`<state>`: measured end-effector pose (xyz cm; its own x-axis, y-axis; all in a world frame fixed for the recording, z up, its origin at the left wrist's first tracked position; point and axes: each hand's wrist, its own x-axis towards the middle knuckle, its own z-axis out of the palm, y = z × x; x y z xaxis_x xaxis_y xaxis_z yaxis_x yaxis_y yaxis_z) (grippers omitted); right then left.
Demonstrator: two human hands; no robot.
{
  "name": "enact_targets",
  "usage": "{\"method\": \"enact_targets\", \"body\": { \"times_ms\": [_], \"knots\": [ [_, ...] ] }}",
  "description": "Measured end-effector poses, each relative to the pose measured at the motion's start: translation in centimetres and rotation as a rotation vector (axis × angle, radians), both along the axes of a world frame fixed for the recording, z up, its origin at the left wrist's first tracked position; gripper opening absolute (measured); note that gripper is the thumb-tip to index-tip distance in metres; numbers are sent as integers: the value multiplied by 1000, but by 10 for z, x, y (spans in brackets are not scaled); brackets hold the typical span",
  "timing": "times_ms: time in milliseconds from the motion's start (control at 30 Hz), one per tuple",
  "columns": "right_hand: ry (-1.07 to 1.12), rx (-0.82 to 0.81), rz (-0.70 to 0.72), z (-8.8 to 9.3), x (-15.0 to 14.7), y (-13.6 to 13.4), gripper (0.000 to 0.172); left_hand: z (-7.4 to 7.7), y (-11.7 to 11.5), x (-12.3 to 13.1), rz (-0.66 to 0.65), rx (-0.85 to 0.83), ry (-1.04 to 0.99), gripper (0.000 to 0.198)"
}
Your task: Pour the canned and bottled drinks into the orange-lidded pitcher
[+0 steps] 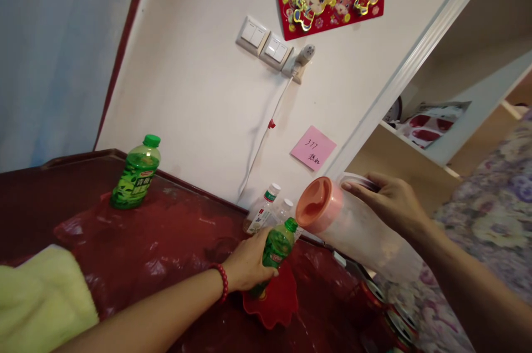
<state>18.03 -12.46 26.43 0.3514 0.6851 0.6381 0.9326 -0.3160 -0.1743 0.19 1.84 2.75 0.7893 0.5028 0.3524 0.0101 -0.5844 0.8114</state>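
Red and scalloped, a mat (279, 302) lies on the surface (166, 242); over it, the left hand (248, 263) clasps a green bottle (278, 246). Right of the mat, the right hand (393, 206) grips a tilted pitcher (361, 235) by its handle (356, 177). A second bottle (136, 173), also green, stands well to the mat's left.

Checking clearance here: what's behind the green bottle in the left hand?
A labelled white-capped bottle and a second white-capped bottle, near the wall. The green bottle and left hand cover parts of them; whatever else lies directly behind is hidden.
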Motion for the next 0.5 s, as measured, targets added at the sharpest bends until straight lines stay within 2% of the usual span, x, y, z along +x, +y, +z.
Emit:
{"method": "enact_targets", "body": {
  "times_ms": [333, 433, 500],
  "knots": [
    [25, 1, 16, -3, 3, -1, 58, -5, 2, 2, -15, -12, -30, 73],
    [95, 61, 28, -16, 9, -6, 59, -5, 3, 2, -24, -14, -47, 71],
    [175, 144, 7, -32, 15, -13, 58, -3, 3, 1, -30, -19, -42, 69]
  ]
}}
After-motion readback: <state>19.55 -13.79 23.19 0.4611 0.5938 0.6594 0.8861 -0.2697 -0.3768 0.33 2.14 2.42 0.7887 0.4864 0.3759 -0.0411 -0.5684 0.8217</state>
